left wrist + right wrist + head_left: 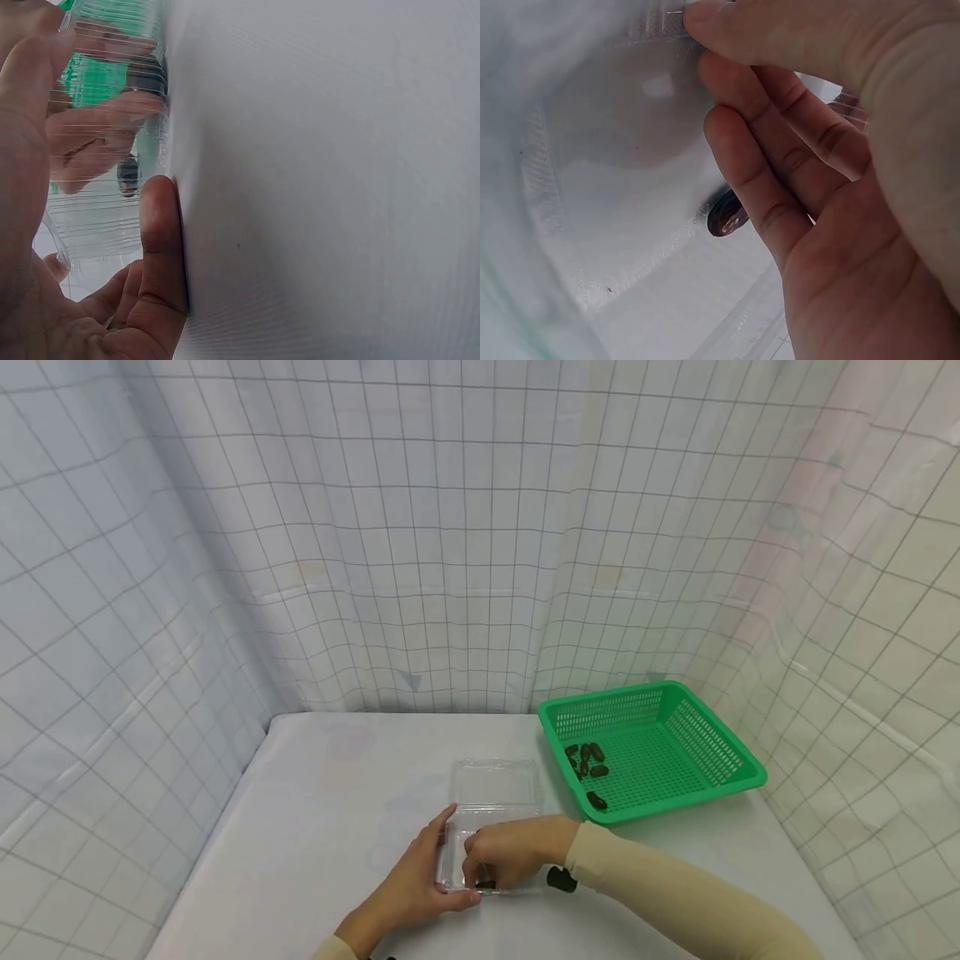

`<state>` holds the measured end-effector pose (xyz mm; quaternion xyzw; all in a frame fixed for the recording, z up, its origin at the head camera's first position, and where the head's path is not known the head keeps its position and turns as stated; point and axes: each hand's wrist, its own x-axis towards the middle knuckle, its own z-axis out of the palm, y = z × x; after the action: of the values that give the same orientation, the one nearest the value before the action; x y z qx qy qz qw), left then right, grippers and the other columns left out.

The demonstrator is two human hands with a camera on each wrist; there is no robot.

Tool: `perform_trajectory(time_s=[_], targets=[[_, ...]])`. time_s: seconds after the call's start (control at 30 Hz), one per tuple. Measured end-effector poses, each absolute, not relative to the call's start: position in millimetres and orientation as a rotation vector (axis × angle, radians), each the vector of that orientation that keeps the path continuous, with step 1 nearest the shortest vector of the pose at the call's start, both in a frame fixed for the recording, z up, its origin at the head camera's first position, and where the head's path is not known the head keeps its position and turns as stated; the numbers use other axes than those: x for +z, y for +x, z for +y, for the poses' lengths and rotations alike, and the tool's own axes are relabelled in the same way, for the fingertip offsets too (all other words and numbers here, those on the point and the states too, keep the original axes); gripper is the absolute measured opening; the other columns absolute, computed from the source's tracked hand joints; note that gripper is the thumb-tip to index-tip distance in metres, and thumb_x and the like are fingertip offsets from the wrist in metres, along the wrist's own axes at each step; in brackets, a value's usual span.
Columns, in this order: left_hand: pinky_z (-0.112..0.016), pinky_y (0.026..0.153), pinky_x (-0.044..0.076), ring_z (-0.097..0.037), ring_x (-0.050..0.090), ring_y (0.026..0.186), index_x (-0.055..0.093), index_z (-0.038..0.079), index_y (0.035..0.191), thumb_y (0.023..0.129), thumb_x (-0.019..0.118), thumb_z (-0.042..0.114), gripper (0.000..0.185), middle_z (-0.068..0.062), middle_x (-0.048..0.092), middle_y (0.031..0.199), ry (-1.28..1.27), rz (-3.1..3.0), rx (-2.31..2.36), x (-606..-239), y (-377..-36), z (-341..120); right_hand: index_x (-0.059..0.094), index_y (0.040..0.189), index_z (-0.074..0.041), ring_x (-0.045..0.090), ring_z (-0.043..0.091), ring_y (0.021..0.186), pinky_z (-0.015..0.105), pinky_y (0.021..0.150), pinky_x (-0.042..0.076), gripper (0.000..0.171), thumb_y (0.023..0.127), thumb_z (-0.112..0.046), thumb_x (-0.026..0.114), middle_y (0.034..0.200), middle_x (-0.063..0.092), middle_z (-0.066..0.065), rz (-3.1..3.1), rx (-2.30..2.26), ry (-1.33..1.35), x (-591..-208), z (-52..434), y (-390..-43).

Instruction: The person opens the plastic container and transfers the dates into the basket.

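Note:
A clear plastic clamshell box (495,820) lies on the table with its lid (496,783) folded back. My left hand (411,881) grips the box's left end, thumb along the near side and fingers toward the far side. Inside the box is my right hand (510,852), its fingers reaching down, loosely bent. In the right wrist view no thing shows between those fingers. A glossy dark oblong piece (726,214) lies on the box floor beside them; the left wrist view shows a dark piece (128,176) through the ribbed wall. Its exact kind is unclear.
A green plastic basket (720,793) stands to the right, with several dark oblong pieces (585,756) along its left side. A small black object (561,879) shows by the right wrist. White gridded curtains (450,568) surround the white table (315,802).

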<state>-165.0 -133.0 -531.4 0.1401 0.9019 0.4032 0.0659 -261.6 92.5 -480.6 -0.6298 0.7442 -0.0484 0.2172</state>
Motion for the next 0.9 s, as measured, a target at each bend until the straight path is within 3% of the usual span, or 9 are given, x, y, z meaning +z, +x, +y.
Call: perform_trajectory(time_s=[0.33, 0.53, 0.77, 0.9], targets=[[-0.067, 0.124, 0.051, -0.041, 0.055, 0.161, 0.019, 0.017, 0.188, 0.085, 0.103, 0.058, 0.139, -0.024, 0.051, 0.176, 0.408, 2.715, 1.223, -529.0, -165.5, -131.4, 0.088, 0.121, -0.025, 0.056, -0.007, 0.09, 0.006, 0.085, 0.045, 0.03, 0.098, -0.006, 0.09, 0.102, 0.072, -0.014, 2.12, -0.151, -1.725, -480.8, 98.8, -260.0], [-0.068, 0.123, 0.051, -0.04, 0.058, 0.157, 0.022, 0.017, 0.187, 0.084, 0.104, 0.057, 0.138, -0.024, 0.054, 0.174, 0.389, 2.719, 1.224, -530.3, -163.2, -131.7, 0.087, 0.122, -0.028, 0.058, -0.008, 0.091, 0.006, 0.085, 0.047, 0.029, 0.1, -0.009, 0.089, 0.104, 0.072, -0.016, 2.148, -0.175, -1.703, -481.0, 101.7, -256.8], [-0.06, 0.12, 0.055, -0.034, 0.06, 0.152, 0.023, 0.016, 0.186, 0.082, 0.105, 0.056, 0.139, -0.019, 0.057, 0.17, 0.391, 2.739, 1.199, -531.2, -161.6, -131.3, 0.085, 0.122, -0.027, 0.061, -0.009, 0.09, 0.005, 0.083, 0.048, 0.03, 0.099, -0.009, 0.091, 0.106, 0.072, -0.014, 2.196, -0.224, -1.645, -475.0, 109.7, -252.7], [-0.065, 0.119, 0.055, -0.039, 0.059, 0.155, 0.021, 0.017, 0.187, 0.084, 0.103, 0.059, 0.139, -0.022, 0.054, 0.172, 0.395, 2.739, 1.186, -528.1, -162.7, -132.3, 0.085, 0.124, -0.023, 0.063, -0.008, 0.091, 0.005, 0.084, 0.049, 0.03, 0.098, -0.009, 0.091, 0.107, 0.073, -0.012, 2.222, -0.264, -1.635, -470.4, 114.9, -252.9]])
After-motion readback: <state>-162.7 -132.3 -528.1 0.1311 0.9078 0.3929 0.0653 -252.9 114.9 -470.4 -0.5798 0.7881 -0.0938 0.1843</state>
